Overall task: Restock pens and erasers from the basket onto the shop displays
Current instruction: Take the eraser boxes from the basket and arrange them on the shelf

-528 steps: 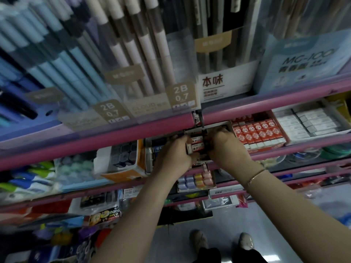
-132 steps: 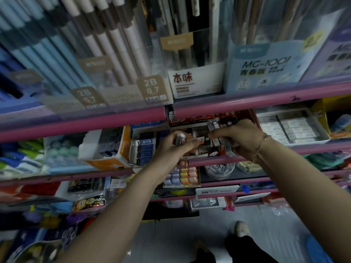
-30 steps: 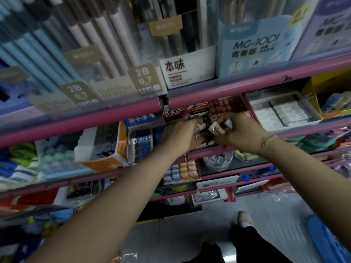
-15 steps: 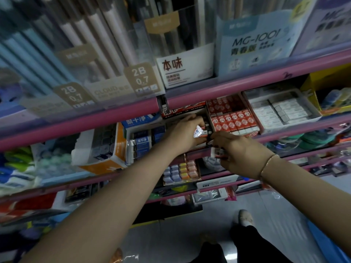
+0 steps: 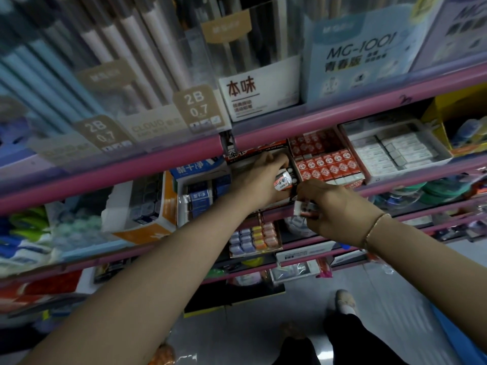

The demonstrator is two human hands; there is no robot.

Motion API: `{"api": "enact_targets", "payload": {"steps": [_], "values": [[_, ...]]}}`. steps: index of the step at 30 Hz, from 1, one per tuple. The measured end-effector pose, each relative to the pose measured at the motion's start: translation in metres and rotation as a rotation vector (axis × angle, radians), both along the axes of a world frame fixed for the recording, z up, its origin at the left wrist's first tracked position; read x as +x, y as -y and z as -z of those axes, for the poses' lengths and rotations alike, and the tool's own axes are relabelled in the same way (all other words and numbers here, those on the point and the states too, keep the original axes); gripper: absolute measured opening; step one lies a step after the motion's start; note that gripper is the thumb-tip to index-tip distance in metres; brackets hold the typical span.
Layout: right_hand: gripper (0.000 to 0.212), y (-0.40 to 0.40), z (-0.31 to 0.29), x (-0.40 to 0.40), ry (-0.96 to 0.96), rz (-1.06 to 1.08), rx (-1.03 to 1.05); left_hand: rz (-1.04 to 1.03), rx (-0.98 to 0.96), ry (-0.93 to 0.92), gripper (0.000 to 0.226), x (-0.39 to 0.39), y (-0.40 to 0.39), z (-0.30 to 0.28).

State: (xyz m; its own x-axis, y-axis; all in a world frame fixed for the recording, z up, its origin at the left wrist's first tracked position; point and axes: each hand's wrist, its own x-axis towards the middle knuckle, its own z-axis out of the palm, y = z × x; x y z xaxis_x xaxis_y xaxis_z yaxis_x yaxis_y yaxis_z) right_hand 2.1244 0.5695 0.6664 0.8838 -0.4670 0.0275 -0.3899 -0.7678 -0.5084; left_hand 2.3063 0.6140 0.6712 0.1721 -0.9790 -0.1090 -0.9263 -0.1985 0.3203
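While the right hand (image 5: 333,210) hangs nearest the camera, just in front of and below the pink metal shelf rail (image 5: 313,208), its fingers curl round a small clutch of wrapped erasers (image 5: 305,208), apparently kept there as a ready supply so the other hand need not go back to the basket, which is not in view. Just beyond that rail, the left hand (image 5: 259,181) reaches into the open red-and-black cardboard display box (image 5: 238,156) and pinches one white eraser in a red-and-black printed sleeve (image 5: 283,181) between thumb and fingertips, holding it on edge, probably so it slots in beside the ones already packed there. Right of this box, behind the same rail, stands a tray of red-sleeved erasers in tidy rows (image 5: 326,164), and farther right a clear plastic tray of white boxed erasers (image 5: 392,151). Left of it sits a white carton of blue-labelled erasers (image 5: 201,196). Above the rail, farthest off, upright mechanical pencils in clear plastic holders (image 5: 137,64) fill the upper tier.
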Motion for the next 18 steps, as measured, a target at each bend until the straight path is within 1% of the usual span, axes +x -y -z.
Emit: {"api": "enact_targets", "payload": {"steps": [4,8,11,13,15,18], "values": [[0.040,-0.002,0.001,0.001,-0.014,0.014,-0.002,-0.052,-0.050,0.013,0.056,-0.007,0.000,0.001],[0.037,-0.001,0.000,0.003,-0.026,0.018,-0.002,-0.043,-0.088,-0.006,0.053,-0.009,-0.002,-0.001],[0.036,-0.001,-0.002,0.004,-0.055,0.023,0.000,-0.015,-0.111,-0.021,0.061,-0.004,-0.010,-0.004],[0.037,0.000,-0.004,0.005,-0.068,0.030,0.009,-0.027,-0.099,-0.019,0.068,0.005,-0.016,-0.004],[0.039,-0.001,-0.006,0.007,-0.089,0.030,0.013,-0.064,-0.080,-0.015,0.068,0.014,-0.021,-0.003],[0.040,-0.001,-0.008,0.008,-0.107,0.031,0.032,-0.046,-0.050,-0.018,0.068,0.020,-0.020,-0.001]]}}
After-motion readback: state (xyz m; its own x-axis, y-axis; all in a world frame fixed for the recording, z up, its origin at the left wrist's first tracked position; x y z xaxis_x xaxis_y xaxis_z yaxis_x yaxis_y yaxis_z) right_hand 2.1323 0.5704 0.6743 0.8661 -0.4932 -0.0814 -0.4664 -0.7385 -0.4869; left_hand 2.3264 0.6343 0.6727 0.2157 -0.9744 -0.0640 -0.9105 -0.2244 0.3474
